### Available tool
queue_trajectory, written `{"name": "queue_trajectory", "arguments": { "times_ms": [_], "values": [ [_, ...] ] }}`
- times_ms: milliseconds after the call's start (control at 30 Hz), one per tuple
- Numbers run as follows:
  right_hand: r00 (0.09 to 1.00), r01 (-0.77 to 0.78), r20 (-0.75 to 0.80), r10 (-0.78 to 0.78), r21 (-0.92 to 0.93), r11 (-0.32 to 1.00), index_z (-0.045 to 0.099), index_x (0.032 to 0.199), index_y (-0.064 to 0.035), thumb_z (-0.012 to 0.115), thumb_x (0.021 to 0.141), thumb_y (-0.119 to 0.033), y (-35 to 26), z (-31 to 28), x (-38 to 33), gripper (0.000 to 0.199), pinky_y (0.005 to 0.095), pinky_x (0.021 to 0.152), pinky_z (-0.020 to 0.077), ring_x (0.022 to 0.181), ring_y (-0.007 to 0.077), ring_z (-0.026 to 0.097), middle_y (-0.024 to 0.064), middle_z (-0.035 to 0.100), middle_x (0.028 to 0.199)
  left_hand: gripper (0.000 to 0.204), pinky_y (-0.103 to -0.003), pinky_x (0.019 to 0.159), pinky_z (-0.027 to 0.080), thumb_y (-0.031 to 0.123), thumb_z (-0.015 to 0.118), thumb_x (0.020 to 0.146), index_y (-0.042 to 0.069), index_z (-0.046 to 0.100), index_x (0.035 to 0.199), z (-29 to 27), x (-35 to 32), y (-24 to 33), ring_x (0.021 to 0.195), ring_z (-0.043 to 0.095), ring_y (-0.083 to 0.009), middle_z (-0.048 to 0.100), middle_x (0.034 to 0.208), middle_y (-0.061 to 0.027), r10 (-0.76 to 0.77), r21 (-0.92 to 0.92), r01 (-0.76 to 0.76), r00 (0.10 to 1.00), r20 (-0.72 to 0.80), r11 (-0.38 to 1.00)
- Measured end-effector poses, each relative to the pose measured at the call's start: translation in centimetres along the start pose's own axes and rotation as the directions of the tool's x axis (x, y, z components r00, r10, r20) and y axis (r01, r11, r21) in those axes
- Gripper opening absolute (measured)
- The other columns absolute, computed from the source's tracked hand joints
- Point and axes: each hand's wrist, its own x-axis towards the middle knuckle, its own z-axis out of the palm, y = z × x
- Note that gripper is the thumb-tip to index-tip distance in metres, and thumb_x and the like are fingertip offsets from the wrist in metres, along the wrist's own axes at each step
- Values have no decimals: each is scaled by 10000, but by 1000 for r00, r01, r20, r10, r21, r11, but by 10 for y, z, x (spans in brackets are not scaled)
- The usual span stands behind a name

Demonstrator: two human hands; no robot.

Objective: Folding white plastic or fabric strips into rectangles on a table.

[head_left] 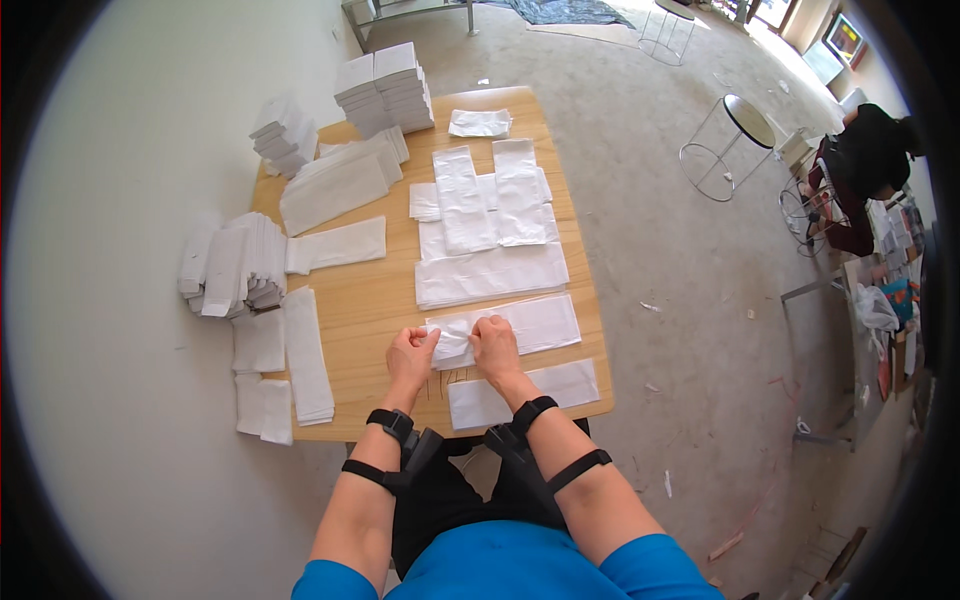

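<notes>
Over the near part of the table, my left hand [410, 354] is closed, thumb and fingers pinching the left edge of a small white paper-like piece [455, 345]. My right hand [494, 346] grips the same piece at its upper right in a closed pinch. Beneath it lies a long flat white paper-like strip or stack [545, 322], which reaches out to the right. Nearer to me is another flat white strip [535, 393], partly behind my right wrist. A few thin dark strands [448, 381] rest on the wood between my wrists.
The wooden table [365, 350] also bears a layered white stack [490, 278] ahead of my hands. Tall white stacks [385, 90] stand at the far left, with a heap of folded white pieces [240, 265] nearer. A round stool [748, 122] and a seated person [865, 165] are to the right.
</notes>
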Motion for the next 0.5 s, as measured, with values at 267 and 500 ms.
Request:
{"name": "queue_trajectory", "arguments": {
  "times_ms": [267,500],
  "values": [
    [1000,-3,-9,5,197,980,606,736,3,711,833,-164,-12,-32,-3,220,421,677,488,847,314,624,174,627,820,269,-304,618,481,296,706,848,32,663,882,-8,4,8,658,594,-139,628,718,-17,26,-209,-17,999,42,978],
    [692,-640,721,-13,606,-473,419,1322,96,592,915,-526,-34,-78,-58,763,382,1022,475,1181,283,582,150,570,1301,154,-316,818,503,210,515,978,69,555,1026,-65,-48,73,862,613,-143,632,952,-20,193,-783,269,878,439,560]
  ]
}}
